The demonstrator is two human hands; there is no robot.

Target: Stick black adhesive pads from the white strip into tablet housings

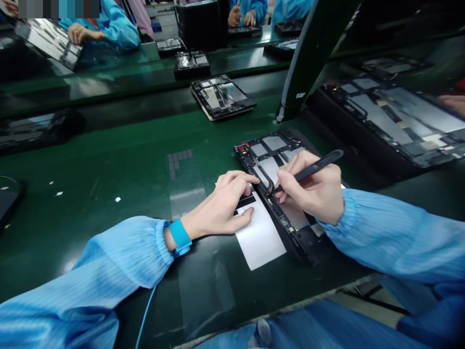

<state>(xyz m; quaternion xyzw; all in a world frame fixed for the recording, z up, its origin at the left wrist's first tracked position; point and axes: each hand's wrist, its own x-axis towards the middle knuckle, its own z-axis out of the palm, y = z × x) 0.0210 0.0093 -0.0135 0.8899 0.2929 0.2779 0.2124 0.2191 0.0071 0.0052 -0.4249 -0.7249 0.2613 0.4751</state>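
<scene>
An opened tablet (267, 167) lies on the green bench, its battery plates and circuit parts exposed. My right hand (312, 191) is closed around black tweezers (317, 165), whose tip meets the tablet's near-left edge beside a black cable. At that same edge, my left hand (228, 203) rests with its fingers stretched out, the index fingertip touching the frame. Beneath my left hand is a white sheet (259, 242) with black strips on it. A blue wrist strap (179, 236) with a cord circles my left wrist.
Another opened tablet (223, 97) sits farther back, and a larger-looking one (403, 121) stands to the right on a black base. A dark green post (308, 58) rises behind my tablet. White scraps (117, 199) dot the bench at left. Co-workers in blue sleeves (116, 24) handle devices across.
</scene>
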